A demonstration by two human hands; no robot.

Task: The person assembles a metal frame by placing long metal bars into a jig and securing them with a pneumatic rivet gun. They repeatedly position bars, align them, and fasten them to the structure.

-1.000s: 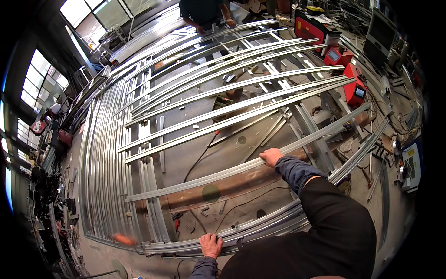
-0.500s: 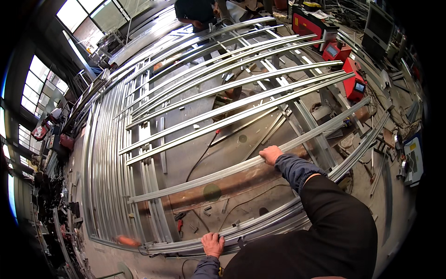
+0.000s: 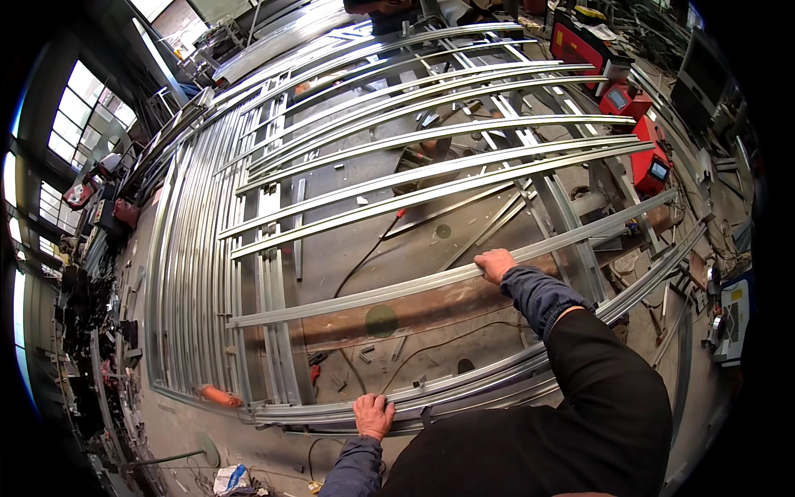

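Observation:
A long silvery metal profile (image 3: 356,303) lies slanting across the cross-members in front of me. My right hand (image 3: 497,265) has its fingers wrapped over this profile, right of its middle. Lower down, my left hand (image 3: 373,416) is curled over the upper edge of a near bundle of metal profiles (image 3: 489,370). Its fingertips are partly hidden. Farther off, several similar profiles (image 3: 431,195) run nearly parallel across the same supports (image 3: 277,331).
Closely packed profiles (image 3: 186,273) fill the left side. An orange cylindrical object (image 3: 220,396) lies at the near left corner. Red machines (image 3: 650,157) stand at the right. A red-handled tool (image 3: 315,373) and cables lie below. Another person (image 3: 389,16) is at the far side.
The view has shifted, so the scene sits slightly differently. The left end of the profile under my right hand now appears higher and nearer the other profiles. Both hands keep their places on the metal.

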